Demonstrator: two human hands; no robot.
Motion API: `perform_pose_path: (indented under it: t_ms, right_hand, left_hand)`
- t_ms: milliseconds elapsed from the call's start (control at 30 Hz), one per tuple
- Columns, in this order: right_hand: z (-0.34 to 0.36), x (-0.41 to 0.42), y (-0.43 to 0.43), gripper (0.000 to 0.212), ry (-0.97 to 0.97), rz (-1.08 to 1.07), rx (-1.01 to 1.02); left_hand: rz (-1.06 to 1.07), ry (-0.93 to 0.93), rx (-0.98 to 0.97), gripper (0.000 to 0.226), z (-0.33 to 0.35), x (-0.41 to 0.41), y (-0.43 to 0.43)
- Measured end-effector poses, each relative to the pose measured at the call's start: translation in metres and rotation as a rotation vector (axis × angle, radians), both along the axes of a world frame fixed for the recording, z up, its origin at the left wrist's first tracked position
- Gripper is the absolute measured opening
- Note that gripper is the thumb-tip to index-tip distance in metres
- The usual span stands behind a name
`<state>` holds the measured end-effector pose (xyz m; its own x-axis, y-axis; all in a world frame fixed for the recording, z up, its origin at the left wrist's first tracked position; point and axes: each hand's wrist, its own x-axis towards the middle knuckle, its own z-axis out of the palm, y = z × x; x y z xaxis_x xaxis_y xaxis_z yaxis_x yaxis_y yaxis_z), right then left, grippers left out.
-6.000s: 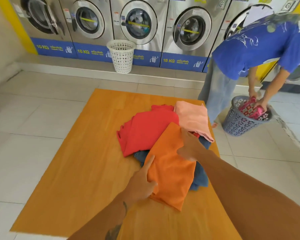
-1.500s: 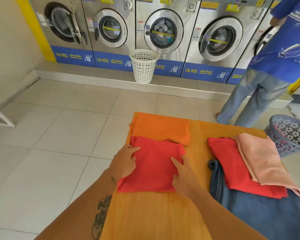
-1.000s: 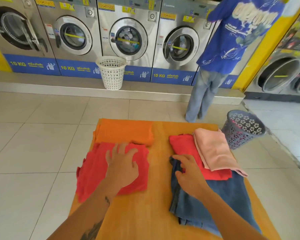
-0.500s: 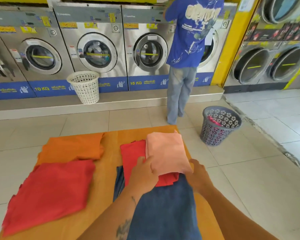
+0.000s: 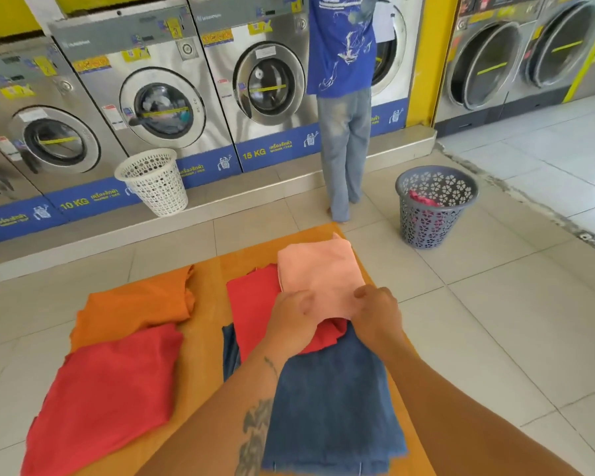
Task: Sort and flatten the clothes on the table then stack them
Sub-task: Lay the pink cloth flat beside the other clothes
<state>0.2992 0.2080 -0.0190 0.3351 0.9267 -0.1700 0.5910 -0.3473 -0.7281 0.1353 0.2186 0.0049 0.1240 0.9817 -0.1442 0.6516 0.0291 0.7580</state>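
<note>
Both hands have left the red shirt point(image 5: 107, 389) at the left of the table point(image 5: 207, 304) and come across to the pink cloth point(image 5: 318, 273), which tops the unsorted heap on the right. The left hand point(image 5: 291, 321) and right hand point(image 5: 377, 312) close on the cloth's near edge, fingers curled and pinching it at two points, a grip that looks meant to lift it clear without dragging what lies under it. Beneath it sits a second red garment point(image 5: 251, 304), and under that a blue denim piece point(image 5: 330, 407) spreads toward the near edge. The left side reads as the finished zone: the orange shirt point(image 5: 134, 304) lies flat at the back, the red shirt overlapping its near edge. On the floor beyond stand a white basket point(image 5: 153, 182) and a grey basket point(image 5: 433, 207), with a person in blue point(image 5: 342, 63) facing the washing machines point(image 5: 162, 104).
</note>
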Motion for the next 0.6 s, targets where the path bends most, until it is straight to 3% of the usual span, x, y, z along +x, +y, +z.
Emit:
perform_pose_path:
  t_ms: [167, 267, 400, 600]
  right_hand:
    - [0.009, -0.002, -0.001, 0.046, 0.177, -0.073, -0.064]
    - [0.011, -0.004, 0.003, 0.044, 0.219, -0.180, -0.043]
    - [0.020, -0.015, -0.002, 0.038, 0.278, -0.320, 0.017]
    - [0.037, -0.062, -0.052, 0.044, 0.212, -0.137, 0.053]
  left_hand:
    - [0.082, -0.087, -0.057, 0.050, -0.013, -0.005, 0.000]
    - [0.124, -0.158, -0.085, 0.045, -0.008, -0.008, -0.001]
    - [0.192, -0.227, -0.063, 0.057, 0.005, -0.028, 0.004]
    - [-0.036, 0.057, -0.005, 0.057, 0.035, -0.084, -0.009]
